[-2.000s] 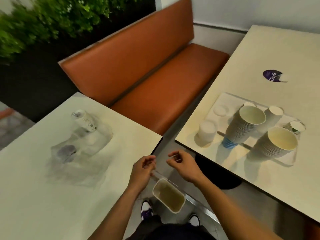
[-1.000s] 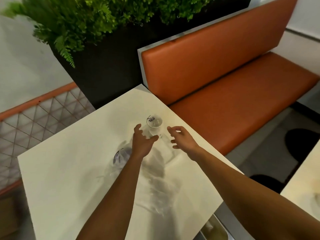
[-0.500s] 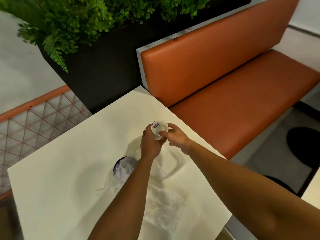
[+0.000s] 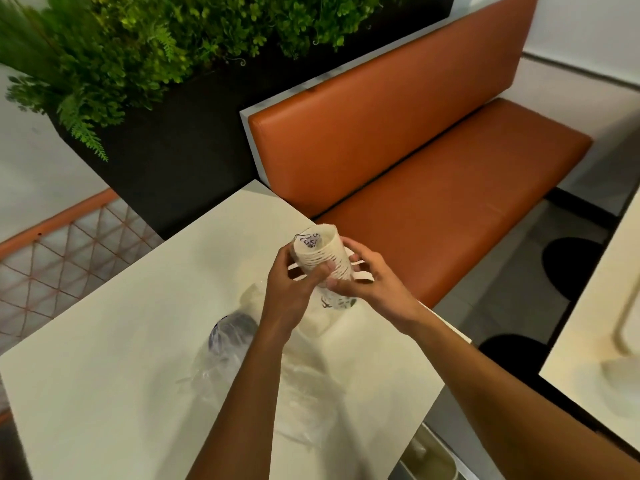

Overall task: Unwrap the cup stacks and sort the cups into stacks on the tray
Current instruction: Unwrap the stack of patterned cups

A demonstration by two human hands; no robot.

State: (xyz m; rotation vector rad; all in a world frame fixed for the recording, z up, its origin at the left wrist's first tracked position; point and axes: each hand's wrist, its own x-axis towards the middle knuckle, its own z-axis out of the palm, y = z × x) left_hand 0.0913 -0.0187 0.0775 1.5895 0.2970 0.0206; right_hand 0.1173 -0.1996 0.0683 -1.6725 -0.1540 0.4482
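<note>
Both hands gripped one wrapped stack (image 4: pixel 320 252) of pale cups at mid-frame. The left hand (image 4: pixel 287 292) curled round its left side with the thumb across the front, and the right hand (image 4: pixel 367 285) curled round its right side, its fingers behind. The stack leaned, its printed end tipped toward the upper left. Its lower end trailed clear film between the two palms. It seemed to be raised off the table (image 4: pixel 121 358), though the fingers hid the lower end.

The hands sat over the table's right part, close to its right edge, which ran from the far corner at upper centre down to the lower right. Just beyond that edge stood the orange bench (image 4: pixel 433 202), its seat near the right hand. The end of its back met the table's far corner.

On the tabletop below the forearms lay crumpled loose wrap (image 4: pixel 304 393). A second stack (image 4: pixel 230 332), dark-ended and in film, lay just left of the left forearm. The table's left and lower-left stretch showed bare pale surface up to its left edge.

A dark planter (image 4: pixel 173 150) with green plants (image 4: pixel 138 46) filled the upper left, behind the far edge. An orange mesh railing (image 4: pixel 62 254) ran along the left of the frame. At the right border the edge of a second table (image 4: pixel 595 341) showed, a strip of grey floor between the two tables. A pale bin (image 4: pixel 429 459) stood in that gap at the bottom of the frame, beside the table's near corner.
</note>
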